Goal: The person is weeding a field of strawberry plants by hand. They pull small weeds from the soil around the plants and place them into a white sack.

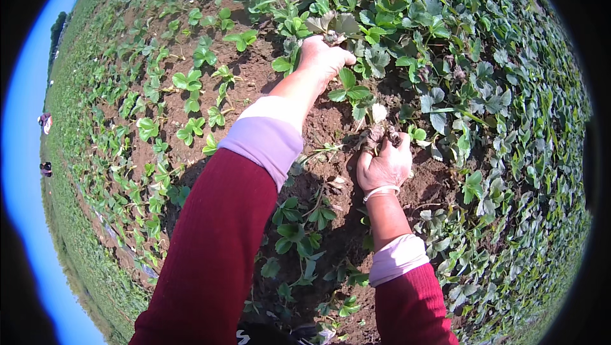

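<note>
My left hand (325, 59) reaches forward among strawberry-like plants, its back toward me and the thumb pointing right. Withered leaves (333, 35) stick up past its knuckles and appear held; the fingertips are hidden. Closer to me and to the right, my right hand (385, 163) grips a clump of dry, brownish-purple leaves (373, 136) just above the soil. A small green plant (350, 88) grows between the two hands. White band on the right wrist, dark red sleeves with lilac cuffs on both arms.
Brown soil (329, 123) shows around the hands. Dense green foliage (506, 154) covers the right side, and sparser young plants (188, 82) stand on the left. Strips of plastic film (126, 249) lie at lower left. Two people (46, 169) are far off at the field's left edge.
</note>
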`<state>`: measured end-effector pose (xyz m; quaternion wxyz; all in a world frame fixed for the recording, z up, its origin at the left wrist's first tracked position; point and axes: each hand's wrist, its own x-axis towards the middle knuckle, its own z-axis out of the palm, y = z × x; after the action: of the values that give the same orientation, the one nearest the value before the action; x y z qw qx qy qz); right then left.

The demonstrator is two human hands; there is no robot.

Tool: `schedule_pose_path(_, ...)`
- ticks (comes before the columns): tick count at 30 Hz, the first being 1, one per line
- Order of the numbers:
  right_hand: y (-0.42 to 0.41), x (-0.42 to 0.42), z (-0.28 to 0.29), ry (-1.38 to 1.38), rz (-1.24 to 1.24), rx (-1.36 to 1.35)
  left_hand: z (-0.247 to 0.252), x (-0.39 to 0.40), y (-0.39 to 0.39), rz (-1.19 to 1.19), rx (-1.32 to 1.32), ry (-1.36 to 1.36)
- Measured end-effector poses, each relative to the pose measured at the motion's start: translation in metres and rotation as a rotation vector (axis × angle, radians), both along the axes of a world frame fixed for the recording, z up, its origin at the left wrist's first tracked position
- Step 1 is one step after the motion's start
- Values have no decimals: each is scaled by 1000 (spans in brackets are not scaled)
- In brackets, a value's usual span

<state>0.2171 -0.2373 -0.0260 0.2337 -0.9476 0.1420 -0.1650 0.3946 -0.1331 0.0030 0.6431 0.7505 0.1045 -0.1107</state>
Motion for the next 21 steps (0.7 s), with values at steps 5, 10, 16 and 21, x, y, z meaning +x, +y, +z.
schedule_pose_path(5,3,3,2,-16,-3,53,5,15,-21,-126,513,97)
schedule_pose_path(10,3,2,1,7,28,10,-2,22,-9,114,305,196)
schedule_pose_path(16,1,1,1,12,-1,13,-8,-3,8,320,-374,145)
schedule_pose_path(21,-1,1,-5,-65,14,-28,-12,-36,7,312,-199,-178)
